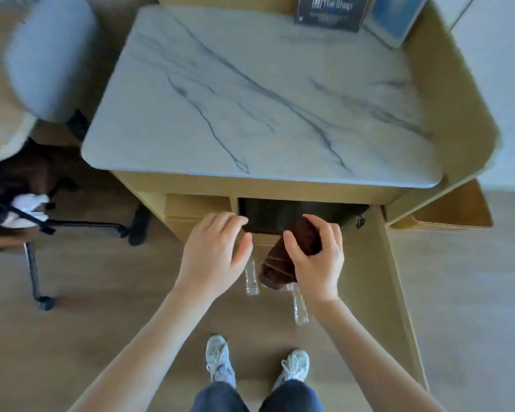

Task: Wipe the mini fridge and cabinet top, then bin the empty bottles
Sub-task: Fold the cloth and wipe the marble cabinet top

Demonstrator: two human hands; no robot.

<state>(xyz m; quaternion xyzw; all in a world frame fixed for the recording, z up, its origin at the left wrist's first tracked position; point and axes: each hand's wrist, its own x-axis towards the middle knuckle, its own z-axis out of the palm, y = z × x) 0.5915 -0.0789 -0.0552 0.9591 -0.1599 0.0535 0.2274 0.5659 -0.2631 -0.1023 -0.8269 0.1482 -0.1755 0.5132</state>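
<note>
Mini fridge (292, 211) mostly hidden under cabinet top (250, 99), right hand (317, 264) gripping cloth (275, 270), left hand (211, 254) relaxed

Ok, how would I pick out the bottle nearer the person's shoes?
Start at the marble cabinet top, then drop to the wooden floor before the black mini fridge beneath it. Two clear bottles are there; yours is the bottle below the brown cloth that the right hand grips, nearer the shoes than the other bottle.

cabinet top (250, 93): smooth marble-look | cloth (292, 251): brown terry | bottles (251, 278): clear plastic
</note>
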